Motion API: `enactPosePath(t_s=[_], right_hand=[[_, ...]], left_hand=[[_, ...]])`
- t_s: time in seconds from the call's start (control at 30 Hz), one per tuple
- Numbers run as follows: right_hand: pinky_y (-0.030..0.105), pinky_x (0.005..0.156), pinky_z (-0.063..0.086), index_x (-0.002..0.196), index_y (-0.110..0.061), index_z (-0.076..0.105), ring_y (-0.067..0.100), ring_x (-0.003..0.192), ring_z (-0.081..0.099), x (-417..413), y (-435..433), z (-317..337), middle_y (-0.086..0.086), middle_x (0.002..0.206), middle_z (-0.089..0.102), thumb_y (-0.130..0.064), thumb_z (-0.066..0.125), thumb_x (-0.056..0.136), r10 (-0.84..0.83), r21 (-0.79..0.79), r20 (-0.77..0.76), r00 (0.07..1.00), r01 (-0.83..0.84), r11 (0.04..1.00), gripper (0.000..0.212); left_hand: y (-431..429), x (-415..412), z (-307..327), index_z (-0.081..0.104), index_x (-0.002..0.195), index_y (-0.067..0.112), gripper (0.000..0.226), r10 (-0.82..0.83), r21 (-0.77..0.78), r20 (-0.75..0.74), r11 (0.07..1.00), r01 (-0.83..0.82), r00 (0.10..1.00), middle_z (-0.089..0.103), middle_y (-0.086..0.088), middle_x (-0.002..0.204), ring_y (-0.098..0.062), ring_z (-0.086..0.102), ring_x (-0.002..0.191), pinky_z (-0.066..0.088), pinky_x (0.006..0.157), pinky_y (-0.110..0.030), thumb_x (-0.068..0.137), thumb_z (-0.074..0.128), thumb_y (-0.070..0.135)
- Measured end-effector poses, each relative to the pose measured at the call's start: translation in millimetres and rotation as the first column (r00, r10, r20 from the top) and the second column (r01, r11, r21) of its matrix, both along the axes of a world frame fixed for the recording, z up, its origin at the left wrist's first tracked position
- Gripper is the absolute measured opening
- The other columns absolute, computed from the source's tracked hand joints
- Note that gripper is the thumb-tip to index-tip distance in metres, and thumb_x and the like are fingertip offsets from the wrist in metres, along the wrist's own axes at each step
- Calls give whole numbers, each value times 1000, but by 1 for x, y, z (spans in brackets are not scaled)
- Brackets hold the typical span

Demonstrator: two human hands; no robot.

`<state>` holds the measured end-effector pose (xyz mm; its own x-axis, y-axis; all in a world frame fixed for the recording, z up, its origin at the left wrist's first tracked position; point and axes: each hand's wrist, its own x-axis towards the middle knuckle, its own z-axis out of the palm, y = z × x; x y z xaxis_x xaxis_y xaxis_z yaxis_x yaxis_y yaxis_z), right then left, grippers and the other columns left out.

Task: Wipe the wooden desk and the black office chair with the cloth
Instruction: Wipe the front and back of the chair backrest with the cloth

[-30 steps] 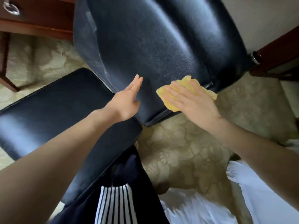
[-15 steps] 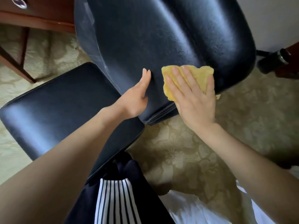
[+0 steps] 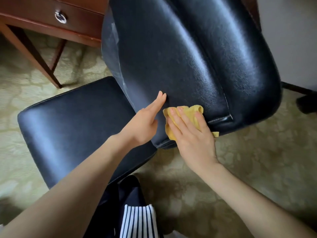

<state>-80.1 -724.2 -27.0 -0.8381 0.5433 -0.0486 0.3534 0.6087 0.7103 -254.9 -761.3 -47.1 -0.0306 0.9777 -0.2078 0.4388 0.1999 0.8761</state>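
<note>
Right hand (image 3: 192,136), fingers spread, presses the cloth (image 3: 188,111) on the chair (image 3: 171,57); flat left hand (image 3: 145,121) leans on it. Rub firmly everywhere.

From the cloth (image 3: 189,112), the chair back (image 3: 188,57) offers open leather toward twelve and one. The left hand (image 3: 145,124) blocks nine, just beside. Floor (image 3: 257,160) lies open from three to six. The seat (image 3: 77,126) bars eight; the worktop leg (image 3: 34,55) stands at ten.

Yellow cloth (image 3: 186,115), black chair (image 3: 188,54), reddish-brown desk (image 3: 51,16), pale floral-patterned carpet (image 3: 257,160)
</note>
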Motion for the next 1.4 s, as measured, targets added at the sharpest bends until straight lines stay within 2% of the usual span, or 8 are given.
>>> enactPosePath(t_s=[0.1, 0.2, 0.37, 0.63, 0.73, 0.93, 1.2, 1.4], right_hand=[[43, 114, -1, 143, -18, 41, 17, 139, 33, -1, 10, 7, 0, 151, 37, -15, 17, 91, 24, -30, -34, 999, -25, 999, 57], [45, 114, -2, 144, -14, 36, 19, 140, 31, -5, 17, 13, 3, 151, 35, -12, 13, 90, 56, -33, 25, 998, -56, 998, 59], [51, 110, -16, 149, -12, 21, 23, 145, 16, -24, 23, 24, 5, 157, 20, -13, 13, 93, 35, -59, 149, 988, -26, 998, 56], [55, 111, 19, 133, -9, 54, 29, 133, 43, -76, 40, 47, 9, 143, 47, -3, 67, 80, -105, -33, -116, 988, 102, 994, 55], [58, 111, 19, 137, -10, 50, 30, 137, 37, -99, 46, 58, 8, 147, 43, -4, 64, 84, -189, -28, -82, 979, 188, 982, 55], [52, 113, -7, 152, -22, 3, 23, 147, -4, -151, 62, 62, 0, 160, -3, -24, 38, 100, -382, 26, 143, 913, 382, 924, 63], [53, 115, -5, 151, -21, -7, 22, 146, -9, -214, 112, 74, 0, 160, -11, -30, 37, 100, -237, 87, 227, 945, 223, 971, 69], [55, 114, -7, 152, -19, 5, 24, 147, -5, -275, 156, 79, 3, 161, -2, -32, 37, 99, -51, 34, 203, 978, 45, 998, 63]], left_hand=[[-1, -5, 5, 9, 151, 27, 73, 3, -2, -52, 1000, -3, 999, 3, 12, 159, -4, 16, 142, 14, 115, -19, 92, 34, -8], [-6, -18, 9, 9, 152, 26, 72, -1, -13, -98, 1000, 0, 995, 2, 9, 159, -18, 24, 143, 24, 114, -41, 93, 35, -5], [-17, -51, 9, 7, 152, 27, 72, -2, -10, -146, 1000, 1, 989, 0, 7, 160, -15, 5, 147, 12, 119, -39, 93, 35, -3], [-40, -129, 15, 2, 152, 30, 70, -110, 1, -193, 994, 112, 975, -4, 10, 159, -14, 2, 147, 4, 115, -35, 96, 37, 5], [-55, -159, 17, 1, 152, 30, 70, -144, -13, -207, 989, 144, 968, -6, 12, 159, -13, -1, 147, 4, 117, -38, 97, 38, 8], [-72, -210, 13, -3, 152, 28, 71, -175, -30, -194, 985, 172, 965, -9, 13, 159, -13, -5, 147, 2, 118, -39, 97, 39, 12], [-26, -198, -1, -5, 152, 22, 69, -161, -23, -151, 987, 159, 975, -11, 9, 159, -11, -6, 146, -1, 117, -36, 98, 38, 14], [31, -170, -13, -11, 151, 19, 74, -100, -60, -123, 994, 93, 987, -17, 5, 159, -15, -12, 146, 1, 118, -39, 97, 39, 14]])
